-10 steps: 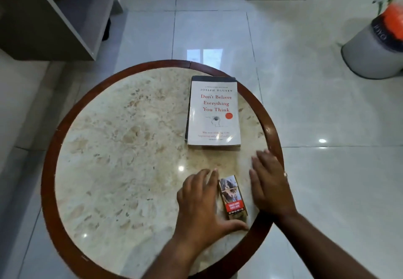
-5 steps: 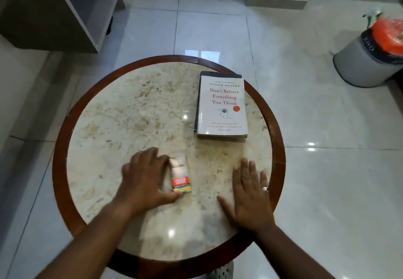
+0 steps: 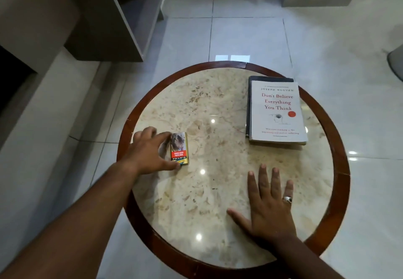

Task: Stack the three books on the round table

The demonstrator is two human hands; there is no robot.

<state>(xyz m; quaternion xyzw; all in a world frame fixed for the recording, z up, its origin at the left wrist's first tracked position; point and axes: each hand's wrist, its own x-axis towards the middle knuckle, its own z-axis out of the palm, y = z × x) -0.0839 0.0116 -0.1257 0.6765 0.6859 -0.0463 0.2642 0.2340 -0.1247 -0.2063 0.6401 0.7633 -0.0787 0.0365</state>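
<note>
The books [image 3: 277,112] lie in a pile at the far right of the round table [image 3: 340,169], close to its wooden rim. The top one is a white paperback, face up, with its title readable from where you stand, so its top edge points away from you and its long axis runs from near to far. Under it you can see a dark cover sticking out along the left side and the far edge, squared up in the same direction. How many books sit in that pile you cannot tell from this view.

Your left hand [image 3: 148,154] is at the left side of the marble top, near the rim. Its fingers curl loosely around a small pack [image 3: 179,149], with the thumb at the near end and the fingertips at the far end. The pack lies flat on the marble with its long axis also running near to far, its printed face up. The grip looks light, and the hand is a little blurred.

Your right hand [image 3: 269,204] lies flat, palm down, on the near right part of the table, fingers spread and pointing away from you, holding nothing. A ring [image 3: 287,199] sits on one finger. This hand is well apart from the pile, which lies beyond it.
</note>
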